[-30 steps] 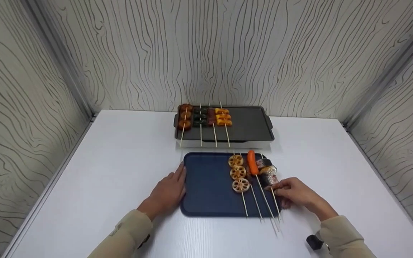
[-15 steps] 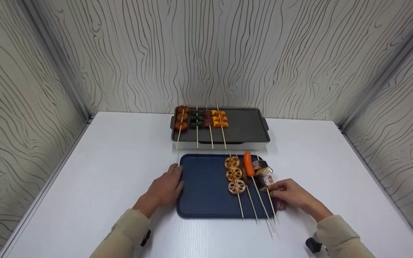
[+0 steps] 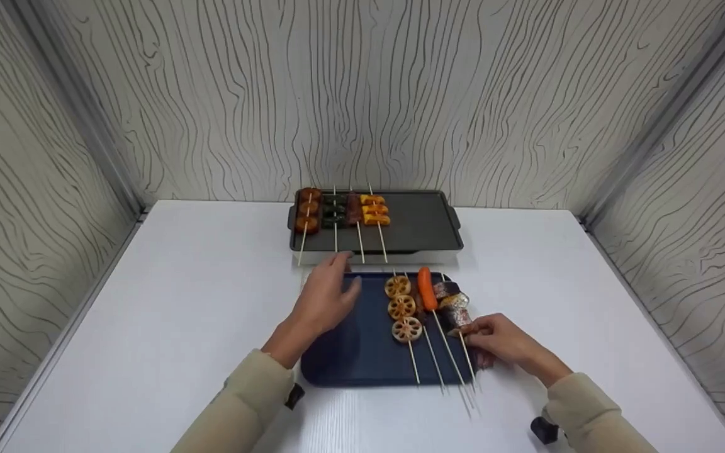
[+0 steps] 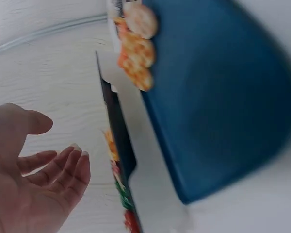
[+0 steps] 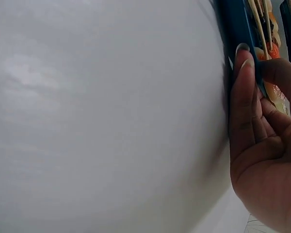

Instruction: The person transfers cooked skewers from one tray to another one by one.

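Over the upper left part of the dark blue tray [image 3: 362, 371], my left hand [image 3: 325, 299] is raised with fingers extended and nothing in it. In the left wrist view that hand [image 4: 43, 179] appears with thumb apart from the fingers. My right hand [image 3: 501, 340] grips the tray's right edge, thumb on top and fingers at the outer side, as the right wrist view shows. On the tray's right half lie a lotus root skewer [image 3: 402, 307], a partly hidden dark brown skewer [image 3: 420, 308], an orange sausage skewer [image 3: 427, 289] and a silvery, dark-skinned skewer [image 3: 454, 308] beside the right thumb.
Behind the tray stands a dark griddle [image 3: 419, 220] on a pale base. Its left half bears a round brown-slice skewer [image 3: 308, 207], a dark green one [image 3: 335, 211], a dark red one [image 3: 354, 207] and a yellow one [image 3: 375, 211]. Patterned walls enclose the white table [image 3: 211, 264].
My left hand has left the tray's left edge and moved up and right, over the tray toward the griddle. The right hand stays at the tray's right edge. The head view has shifted slightly.
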The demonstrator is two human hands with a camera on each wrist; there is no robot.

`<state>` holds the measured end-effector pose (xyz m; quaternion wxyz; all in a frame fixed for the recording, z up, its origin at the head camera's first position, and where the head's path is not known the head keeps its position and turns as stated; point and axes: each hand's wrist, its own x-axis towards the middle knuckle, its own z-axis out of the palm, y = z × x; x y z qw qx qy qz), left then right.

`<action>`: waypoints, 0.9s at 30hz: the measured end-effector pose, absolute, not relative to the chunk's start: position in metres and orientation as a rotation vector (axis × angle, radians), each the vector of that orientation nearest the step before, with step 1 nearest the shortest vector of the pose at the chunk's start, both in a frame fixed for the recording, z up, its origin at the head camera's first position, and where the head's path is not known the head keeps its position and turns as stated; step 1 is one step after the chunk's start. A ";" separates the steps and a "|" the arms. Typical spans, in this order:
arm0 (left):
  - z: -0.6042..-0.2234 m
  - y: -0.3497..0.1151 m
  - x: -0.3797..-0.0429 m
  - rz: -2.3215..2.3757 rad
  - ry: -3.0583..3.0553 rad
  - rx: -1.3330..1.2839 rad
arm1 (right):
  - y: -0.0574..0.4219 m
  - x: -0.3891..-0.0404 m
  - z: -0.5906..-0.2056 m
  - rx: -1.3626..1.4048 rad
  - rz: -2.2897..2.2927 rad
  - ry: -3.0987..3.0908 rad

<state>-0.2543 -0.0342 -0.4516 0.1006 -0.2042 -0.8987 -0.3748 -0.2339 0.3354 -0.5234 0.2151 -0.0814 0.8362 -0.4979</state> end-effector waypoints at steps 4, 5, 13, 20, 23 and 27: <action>-0.438 -0.007 -0.278 -1.226 -2.720 -0.566 | 0.341 -0.235 -0.525 -0.208 -1.374 2.300; -0.436 0.001 -0.284 -1.235 -2.751 -0.551 | 0.343 -0.235 -0.525 -0.206 -1.380 2.292; -0.424 0.028 -0.328 -1.120 -2.927 -0.315 | 0.336 -0.248 -0.534 -0.259 -1.397 2.250; -0.427 0.045 -0.352 -1.045 -3.035 -0.231 | 0.330 -0.249 -0.532 -0.249 -1.395 2.255; -0.429 0.052 -0.360 -0.984 -3.063 -0.181 | 0.330 -0.248 -0.532 -0.264 -1.423 2.244; -0.433 0.061 -0.368 -0.942 -3.070 -0.136 | 0.334 -0.245 -0.534 -0.249 -1.430 2.247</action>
